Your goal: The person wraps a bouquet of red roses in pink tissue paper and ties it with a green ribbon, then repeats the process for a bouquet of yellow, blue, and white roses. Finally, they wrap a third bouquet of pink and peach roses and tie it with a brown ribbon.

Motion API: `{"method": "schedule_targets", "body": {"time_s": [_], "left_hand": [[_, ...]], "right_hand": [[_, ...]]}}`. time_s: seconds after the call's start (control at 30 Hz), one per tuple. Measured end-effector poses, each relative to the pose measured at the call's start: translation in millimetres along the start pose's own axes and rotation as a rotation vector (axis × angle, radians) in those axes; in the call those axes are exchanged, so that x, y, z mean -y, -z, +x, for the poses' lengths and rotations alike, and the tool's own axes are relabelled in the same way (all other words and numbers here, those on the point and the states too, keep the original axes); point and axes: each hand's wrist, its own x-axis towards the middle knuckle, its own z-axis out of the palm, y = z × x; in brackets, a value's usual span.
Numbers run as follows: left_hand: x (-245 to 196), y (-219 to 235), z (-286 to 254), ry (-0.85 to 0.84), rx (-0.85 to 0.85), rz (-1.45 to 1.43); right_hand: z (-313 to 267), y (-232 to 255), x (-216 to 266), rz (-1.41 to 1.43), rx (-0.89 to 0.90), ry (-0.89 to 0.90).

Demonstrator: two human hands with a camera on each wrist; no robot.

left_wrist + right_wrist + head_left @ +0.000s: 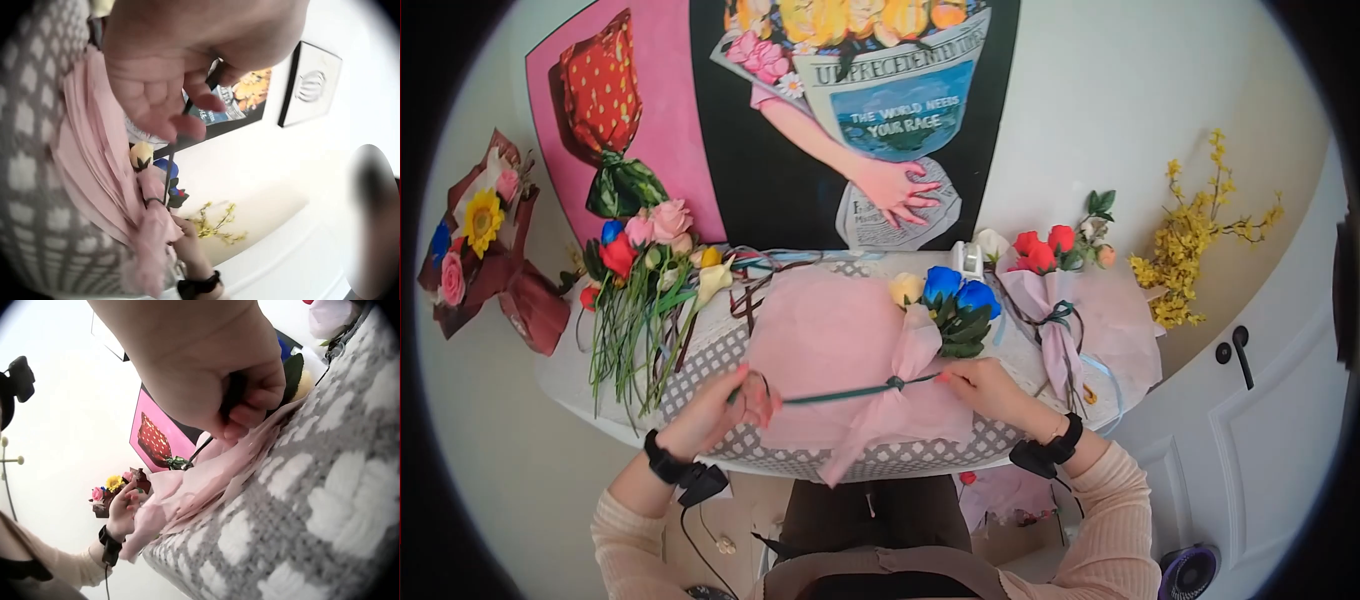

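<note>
Left hand (742, 400), right hand (980, 386), both gripping the ribbon (840, 395), stretched taut either side of the knot (895, 383) on pink wrap (825, 325)!

At twelve o'clock in the head view, a black-backed painting (800, 190) bears a painted newspaper wrap (900, 95) headed "UNPRECEDENTED", partly covered, its following word unclear; beneath: "THE WORLD NEEDS YOUR RAGE".
</note>
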Motion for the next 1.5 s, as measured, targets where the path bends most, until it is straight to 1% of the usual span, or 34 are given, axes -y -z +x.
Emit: {"method": "schedule_targets", "body": {"time_s": [0.03, 0.1, 0.17, 0.2, 0.27, 0.3, 0.33, 0.37, 0.43, 0.47, 0.5, 0.57, 0.6, 0.67, 0.7, 0.73, 0.77, 0.8, 0.83, 0.87, 0.9, 0.93, 0.97, 1.0, 1.03, 1.13, 1.17, 1.2, 1.23, 1.27, 1.33, 1.4, 1.47, 1.5], "left_hand": [[-3, -8, -5, 0.01, 0.06, 0.169], [3, -11, -10, 0.035, 0.13, 0.199], [9, -20, -5, -0.48, -0.144, 1.057], [10, -32, -2, -0.502, -0.3, 1.045], [14, -48, 12, -0.541, -0.287, 1.112], [18, -52, 16, -0.567, -0.312, 1.178], [28, -50, 25, -0.49, -0.198, 1.244], [35, -52, 31, -0.49, -0.184, 1.243], [43, -70, 40, -0.157, 0.096, 0.992], [49, -77, 42, -0.31, 0.091, 1.104], [49, -85, 42, -0.313, 0.094, 1.105], [46, -100, 42, -0.219, 0.114, 1.004], [44, -106, 38, -0.22, 0.116, 1.001], [38, -117, 29, -0.411, 0.087, 0.99], [36, -116, 23, -0.414, 0.085, 0.99], [36, -111, 16, -0.5, 0.083, 0.963], [35, -105, 9, -0.587, 0.081, 0.936], [35, -100, 1, -0.606, 0.062, 0.883], [35, -92, -5, -0.615, 0.06, 0.883], [36, -84, -12, -0.53, 0.03, 0.829], [38, -77, -15, -0.447, 0.002, 0.773], [42, -69, -16, -0.447, 0.008, 0.77], [48, -63, -15, -0.416, -0.007, 0.709], [53, -61, -12, -0.386, -0.02, 0.646], [56, -63, -9, -0.382, -0.014, 0.638], [63, -76, -2, -0.387, 0.027, 0.571], [65, -80, 0, -0.382, 0.08, 0.579], [65, -84, 2, -0.381, 0.129, 0.585], [65, -87, 2, -0.391, 0.115, 0.58], [63, -89, 1, -0.407, 0.141, 0.595], [59, -84, -6, -0.428, 0.133, 0.616], [56, -72, -17, -0.369, 0.106, 0.65], [56, -47, -31, -0.339, 0.009, 0.637], [58, -35, -38, -0.308, -0.052, 0.608]], "right_hand": [[2, 2, 0, -0.009, -0.017, -0.008], [6, -2, -4, 0.321, -0.029, -0.025], [12, -6, -3, 0.375, 0.113, -0.17], [16, -4, 5, 0.37, 0.194, -0.271], [26, -7, 13, 0.243, 0.321, -0.319], [29, -12, 15, 0.242, 0.303, -0.335], [32, -17, 17, 0.472, 0.325, -0.406], [32, -22, 18, 0.704, 0.347, -0.472], [29, -31, 21, 0.785, 0.322, -0.477], [27, -36, 23, 0.865, 0.303, -0.475], [24, -38, 30, 0.864, 0.3, -0.474], [15, -41, 43, 1.007, 0.136, -0.485], [12, -36, 47, 1.005, 0.134, -0.488], [9, -14, 52, 0.899, -0.049, -0.415], [2, 7, 57, 0.856, -0.084, -0.368], [-8, 33, 59, 0.812, -0.117, -0.317], [-21, 59, 52, 0.803, -0.153, -0.198], [-33, 84, 47, 0.6, -0.296, -0.092], [-45, 111, 47, 0.557, -0.422, -0.14], [-57, 141, 29, 0.431, -0.462, -0.165], [-68, 164, 10, 0.271, -0.538, -0.119], [-79, 182, -9, 0.108, -0.61, -0.077], [-88, 200, -28, 0.102, -0.61, -0.083], [-96, 217, -47, 0.039, -0.547, -0.191], [-99, 223, -64, -0.024, -0.48, -0.3], [-97, 212, -116, -0.158, -0.417, -0.456], [-92, 203, -127, -0.152, -0.37, -0.565], [-89, 193, -155, -0.171, -0.326, -0.524], [-84, 180, -164, -0.15, -0.317, -0.516], [-78, 169, -180, -0.107, -0.258, -0.59], [-74, 156, -190, -0.199, -0.128, -0.532], [-73, 152, -205, -0.34, -0.075, -0.5], [-77, 158, -197, -0.408, -0.12, -0.537], [-80, 158, -177, -0.425, -0.233, -0.569]]}}
